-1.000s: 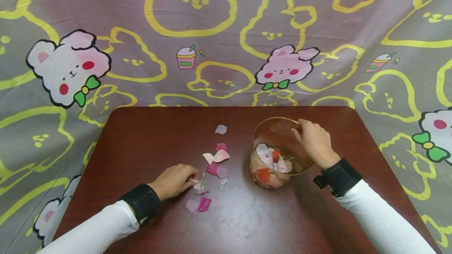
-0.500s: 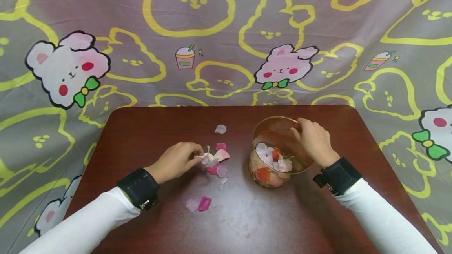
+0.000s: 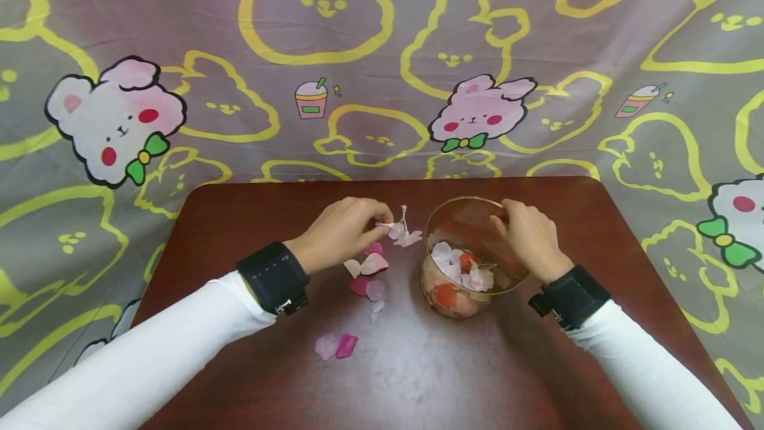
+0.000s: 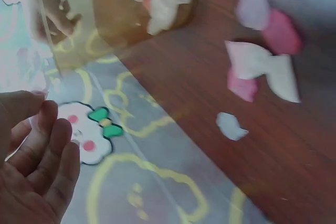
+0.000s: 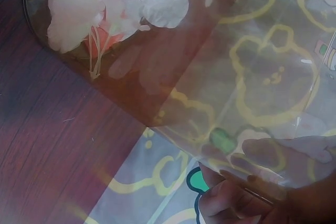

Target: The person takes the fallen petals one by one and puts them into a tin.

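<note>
My left hand [image 3: 346,231] pinches a pale pink-white blossom [image 3: 408,239] with thin stems between thumb and fingertips, raised above the table just left of an amber see-through bowl [image 3: 456,221]. In the left wrist view the blossom is washed out by glare near the fingertips [image 4: 47,109]. My right hand [image 3: 530,239] grips the bowl's rim at its far right, thumb inside and fingers outside. The bowl stands tilted or flared; which, I cannot tell. White and pink petals [image 3: 443,256] and some orange-red ones [image 3: 444,295] lie inside it, along with thin stems [image 5: 94,56].
Loose petals lie on the dark brown table [image 3: 251,231] left of the bowl: a cream petal [image 3: 374,263], a magenta petal [image 3: 359,285], a lilac petal [image 3: 375,290]. Nearer the front lies a deep pink petal [image 3: 346,345]. A patterned curtain [image 3: 370,85] hangs behind the table.
My left hand has lifted the blossom off the table and carried it away from me and to the right, up beside the bowl. The right hand and the bowl have stayed put.
</note>
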A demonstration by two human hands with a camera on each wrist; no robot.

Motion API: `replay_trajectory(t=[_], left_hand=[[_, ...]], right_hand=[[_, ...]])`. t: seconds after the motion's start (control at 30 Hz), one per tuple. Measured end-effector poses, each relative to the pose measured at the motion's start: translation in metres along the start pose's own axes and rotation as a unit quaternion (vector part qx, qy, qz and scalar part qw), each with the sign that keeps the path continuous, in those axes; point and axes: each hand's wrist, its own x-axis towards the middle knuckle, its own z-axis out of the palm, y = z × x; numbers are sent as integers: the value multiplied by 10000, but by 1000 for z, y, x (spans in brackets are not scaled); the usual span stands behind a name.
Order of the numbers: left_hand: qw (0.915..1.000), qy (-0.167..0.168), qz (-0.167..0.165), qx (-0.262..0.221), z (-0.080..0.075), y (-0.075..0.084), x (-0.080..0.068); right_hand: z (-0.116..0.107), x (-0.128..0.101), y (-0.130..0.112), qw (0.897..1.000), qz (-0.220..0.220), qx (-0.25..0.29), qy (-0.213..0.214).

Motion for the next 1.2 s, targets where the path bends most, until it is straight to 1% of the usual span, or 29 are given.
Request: replay_trajectory(t=[0.1, 0.23, 0.3, 0.37, 0.43, 0.53, 0.63, 0.67, 0.7, 0.73, 0.8, 0.9, 0.97, 1.07, 1.2], left_hand=[[9999, -16, 154, 78, 0, 14, 12], [9977, -82, 547, 390, 6, 31, 24], [9947, -160, 778, 660, 11, 40, 29], [9899, -304, 981, 978, 16, 49, 35], [9830, -467, 1190, 1321, 21, 57, 40], [9666, -718, 1529, 1928, 28, 67, 47], [9479, -819, 1873, 2443, 33, 74, 49], [9432, -822, 1959, 2556, 35, 75, 49], [9414, -825, 2007, 2584, 37, 75, 49], [9415, -838, 2029, 2558, 38, 75, 49], [9448, -922, 1981, 2439, 40, 75, 49], [9545, -1064, 1795, 2133, 40, 74, 48], [9609, -1064, 1667, 1940, 39, 72, 47], [9699, -802, 1604, 1649, 34, 66, 44], [9795, -249, 1541, 1274, 26, 53, 36]], right_hand=[[0, 2, -1, 10000, -39, 39, 20], [-2, 3, -2, 10000, -71, 62, 16], [-2, 2, -2, 10000, -50, 36, -2], [-2, 2, -2, 10000, -21, 8, -15], [-2, 1, -1, 10000, -2, -5, -27], [-3, 1, -1, 10000, 7, 0, -26], [-3, 0, -1, 10000, 6, 21, -21], [-4, 0, -1, 10000, 4, 25, -24], [-4, 0, -1, 10000, 8, 28, -29], [-4, 0, -1, 10000, 6, 31, -32], [-4, -1, -1, 10000, 5, 28, -40], [-4, -1, 0, 10000, 4, 29, -40], [-3, -1, 0, 10000, -1, 27, -32], [-2, -2, 1, 10000, -6, 38, -38], [-2, -2, 1, 10000, 4, 57, -43]])
